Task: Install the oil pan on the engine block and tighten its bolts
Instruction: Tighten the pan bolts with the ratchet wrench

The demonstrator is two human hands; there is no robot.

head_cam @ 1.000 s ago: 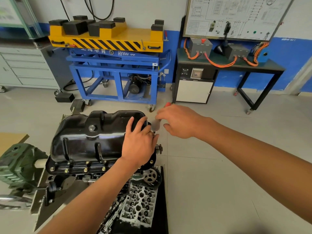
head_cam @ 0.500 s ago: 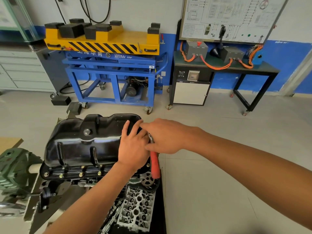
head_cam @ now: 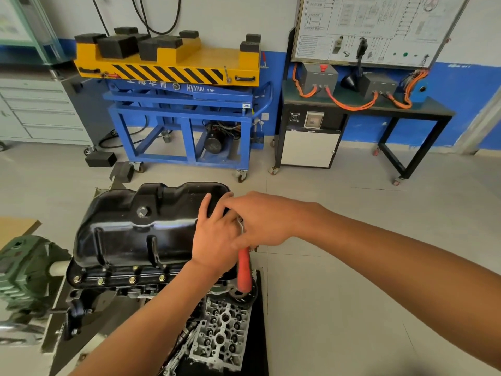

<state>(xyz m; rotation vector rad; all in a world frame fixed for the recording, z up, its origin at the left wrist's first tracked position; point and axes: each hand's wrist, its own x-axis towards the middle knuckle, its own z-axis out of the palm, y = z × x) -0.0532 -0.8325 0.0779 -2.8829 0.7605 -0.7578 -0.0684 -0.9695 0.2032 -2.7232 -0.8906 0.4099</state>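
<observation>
Oil pan (head_cam: pixel 135 234): glossy black, ribbed (bolts (head_cam: pixel 132 280) brass-coloured).

Bright, even light; wide-angle edge distortion

Right end of oil pan (head_cam: pixel 135 240) concealed beneath left hand (head_cam: pixel 217 240) and right hand (head_cam: pixel 265 218). Head of wrench (head_cam: pixel 244 272) at that end hidden under right hand; green housing (head_cam: pixel 21 272) left of oil pan cropped by frame edge.
</observation>
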